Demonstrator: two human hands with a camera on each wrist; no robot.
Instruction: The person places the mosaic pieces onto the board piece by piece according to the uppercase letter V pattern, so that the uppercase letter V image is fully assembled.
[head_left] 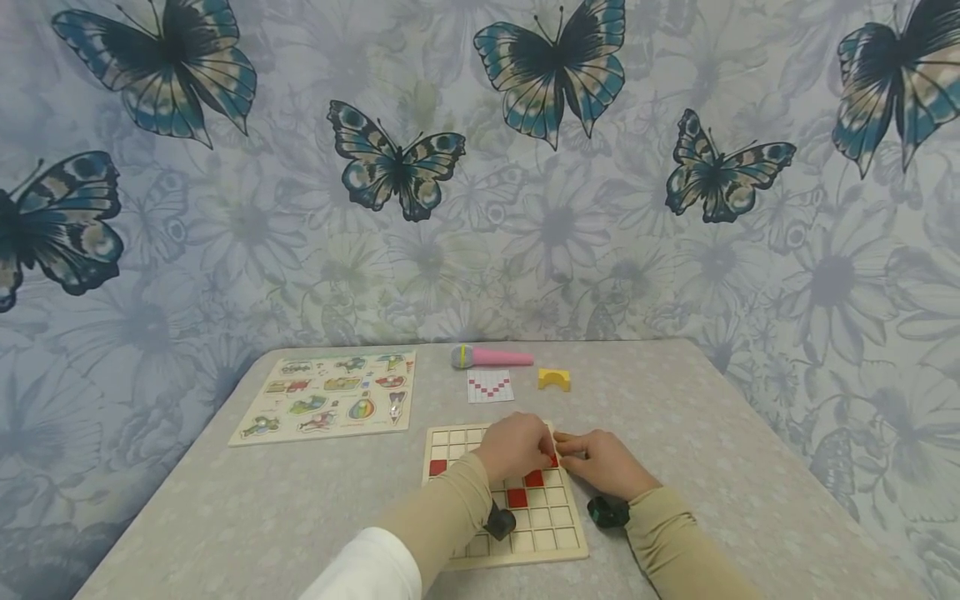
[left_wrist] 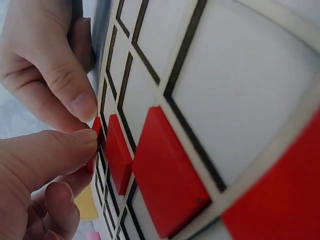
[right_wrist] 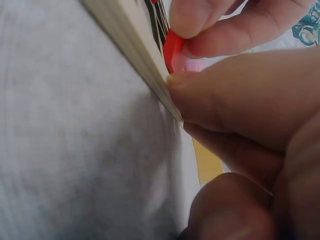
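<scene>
A pale wooden grid board lies on the table. My left hand reaches across it and pinches a red square tile between thumb and fingertip at the board's right edge. Beside that edge is my right hand, its fingertips touching the board's side close to the pinched tile. More red tiles sit in the squares, among them one in the middle, one up and right of it and one at the left. My left forearm hides part of the grid.
Behind the board lie a small pattern card with red squares, a pink toy microphone and a yellow arch block. A picture puzzle board is at the back left. Butterfly wallpaper covers the wall behind.
</scene>
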